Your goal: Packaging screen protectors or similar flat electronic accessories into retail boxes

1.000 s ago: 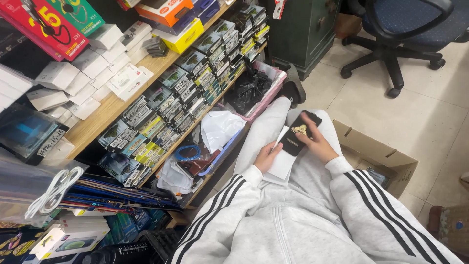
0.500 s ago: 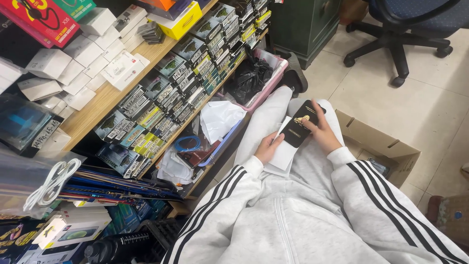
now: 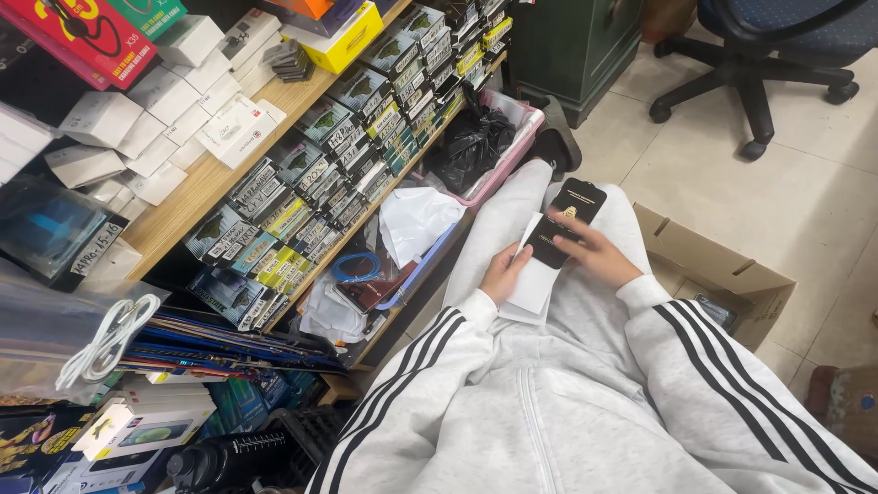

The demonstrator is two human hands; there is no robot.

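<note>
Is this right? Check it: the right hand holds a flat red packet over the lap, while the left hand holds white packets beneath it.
Not quite. The flat packet in the right hand is black, not red, as the head view shows. The rest stands: it is held over the lap, and the left hand holds white packets beneath it.

Our view slid over and the black card moved a bit

Our head has turned a little, so the wooden shelf with small boxes (image 3: pixel 197 187) now sits further to the left and higher in our view, and the blue office chair on wheels (image 3: pixel 768 55) has slid up to the top edge. Our right hand (image 3: pixel 594 252) has tipped the flat black card with a gold mark (image 3: pixel 565 220) so it stands longer and straighter than before. Our left hand (image 3: pixel 503 273) has crept up along the white flat packet (image 3: pixel 535 284) on our lap.
</note>
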